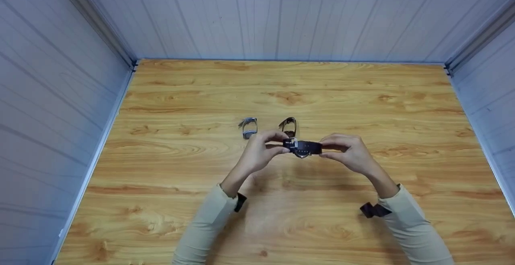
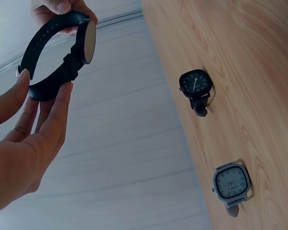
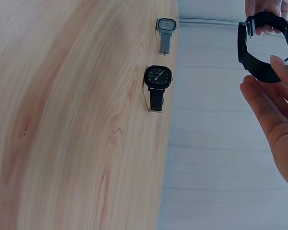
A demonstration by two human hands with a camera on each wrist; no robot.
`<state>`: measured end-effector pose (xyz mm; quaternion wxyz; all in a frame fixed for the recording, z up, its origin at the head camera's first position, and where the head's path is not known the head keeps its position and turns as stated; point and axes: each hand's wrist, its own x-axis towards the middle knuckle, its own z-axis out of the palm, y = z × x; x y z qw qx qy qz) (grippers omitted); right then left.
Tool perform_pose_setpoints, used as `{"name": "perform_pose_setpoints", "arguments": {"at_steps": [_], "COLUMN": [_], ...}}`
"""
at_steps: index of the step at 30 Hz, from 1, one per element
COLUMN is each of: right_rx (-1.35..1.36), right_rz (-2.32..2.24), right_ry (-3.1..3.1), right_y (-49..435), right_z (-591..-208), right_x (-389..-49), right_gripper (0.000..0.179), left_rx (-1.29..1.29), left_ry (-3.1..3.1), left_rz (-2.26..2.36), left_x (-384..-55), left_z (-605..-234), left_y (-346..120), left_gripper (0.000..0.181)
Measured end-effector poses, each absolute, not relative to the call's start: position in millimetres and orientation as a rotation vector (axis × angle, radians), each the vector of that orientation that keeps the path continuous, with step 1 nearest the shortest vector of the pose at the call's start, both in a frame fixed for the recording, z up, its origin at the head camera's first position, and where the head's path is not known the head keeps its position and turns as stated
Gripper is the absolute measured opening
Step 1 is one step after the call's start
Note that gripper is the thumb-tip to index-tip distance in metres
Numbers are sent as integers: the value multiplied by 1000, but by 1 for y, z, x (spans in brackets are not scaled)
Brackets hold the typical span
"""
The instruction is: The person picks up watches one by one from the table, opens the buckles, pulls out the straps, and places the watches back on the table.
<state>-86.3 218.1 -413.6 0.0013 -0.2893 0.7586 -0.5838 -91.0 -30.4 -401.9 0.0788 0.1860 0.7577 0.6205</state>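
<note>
A round-cased wristwatch with a black strap is held above the table between both hands, its strap closed into a loop. My left hand pinches the strap near the silver buckle. On the other side, my right hand pinches the strap between thumb and fingers. The loop's curve shows in the left wrist view, where the watch case faces right. Its dial is too oblique to read.
Beyond the hands, a grey square-faced watch and a black square-faced watch stand on the wooden table. Pale panel walls rise at the back and both sides.
</note>
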Motion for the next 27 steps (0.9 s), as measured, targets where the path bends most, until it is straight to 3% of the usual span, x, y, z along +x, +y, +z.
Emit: {"name": "perform_pose_setpoints", "arguments": {"at_steps": [15, 27], "right_rx": [-586, -262], "right_rz": [-1800, -1796], "right_ry": [2372, 2204], "right_y": [221, 236], "right_z": [-408, -453], "right_x": [-91, -111], "right_gripper": [22, 40], "left_rx": [464, 160], "left_ry": [2283, 2049], "left_rz": [1797, 1842], "left_x": [-102, -126], "left_z": [-409, -444], "left_y": [-27, -17], "left_gripper": [25, 25]}}
